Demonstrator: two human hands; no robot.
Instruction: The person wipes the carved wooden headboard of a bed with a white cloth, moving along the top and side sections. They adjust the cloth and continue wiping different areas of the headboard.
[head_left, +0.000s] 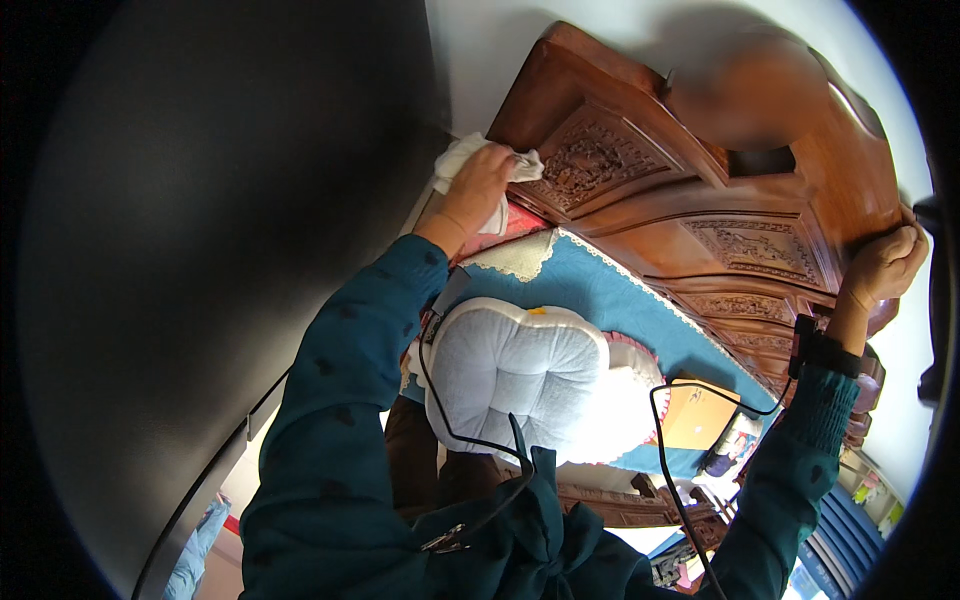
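My left hand (474, 184) is closed around a crumpled white cloth (459, 159). The cloth lies against the left end of a carved brown wooden backrest (637, 202), beside a relief panel (592, 161). My right hand (883, 262) grips the top edge of the same backrest farther to the right, its fingertips partly hidden behind the wood. Below the backrest runs a blue seat cover (585, 270) with cream lace trim. A red cloth (525, 221) shows just under my left hand.
A large dark panel (225, 187) stands close on my left. On the seat lie a pale tufted cushion (517, 367), a second frilled cushion (630, 375) and a cardboard box (697, 412). Black cables (667, 472) hang by both arms. A white wall (480, 67) is behind the backrest.
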